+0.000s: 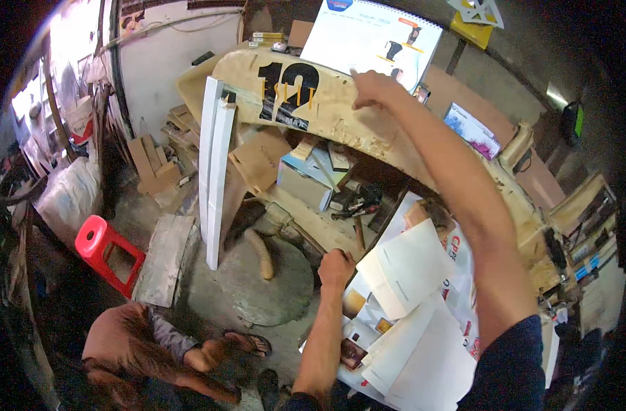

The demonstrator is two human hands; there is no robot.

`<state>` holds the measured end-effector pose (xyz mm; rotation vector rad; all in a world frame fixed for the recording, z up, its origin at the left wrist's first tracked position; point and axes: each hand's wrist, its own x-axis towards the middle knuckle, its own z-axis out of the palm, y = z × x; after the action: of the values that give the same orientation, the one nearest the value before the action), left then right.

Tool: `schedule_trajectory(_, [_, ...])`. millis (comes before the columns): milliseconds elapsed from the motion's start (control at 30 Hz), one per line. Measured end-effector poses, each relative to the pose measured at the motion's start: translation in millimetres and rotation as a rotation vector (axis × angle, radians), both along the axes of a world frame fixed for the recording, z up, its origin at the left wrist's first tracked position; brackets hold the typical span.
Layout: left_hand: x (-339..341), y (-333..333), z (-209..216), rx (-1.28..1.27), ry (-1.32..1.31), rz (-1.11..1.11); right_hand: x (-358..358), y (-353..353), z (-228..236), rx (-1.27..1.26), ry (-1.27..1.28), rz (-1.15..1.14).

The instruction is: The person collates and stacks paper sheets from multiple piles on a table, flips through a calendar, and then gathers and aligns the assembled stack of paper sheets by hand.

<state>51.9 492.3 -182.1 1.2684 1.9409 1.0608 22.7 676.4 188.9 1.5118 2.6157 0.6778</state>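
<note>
Apparently empty, the right hand reaches, loosely spread, toward a white rectangular paper calendar at the curved cream desk, best touched lightly, while the left hand curls by a brown wooden handle, its grip unclear.

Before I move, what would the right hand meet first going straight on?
Most likely the calendar: its lower edge lies just ahead of the right hand. Whether they already touch is unclear.

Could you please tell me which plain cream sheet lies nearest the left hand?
The uppermost plain sheet in the picture, its left corner close to the left hand; the other plain sheets lie lower down.
</note>
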Motion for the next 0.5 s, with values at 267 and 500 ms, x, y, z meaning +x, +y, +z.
schedule_trajectory(267, [3, 1, 4, -0.012, -0.046, 0.017, 106, -206, -8, -0.153, -0.341, 0.454])
schedule_trajectory(500, [1, -3, 1, -0.035, 0.034, 0.029, 196, -444, 26, -0.653, -0.342, 0.381])
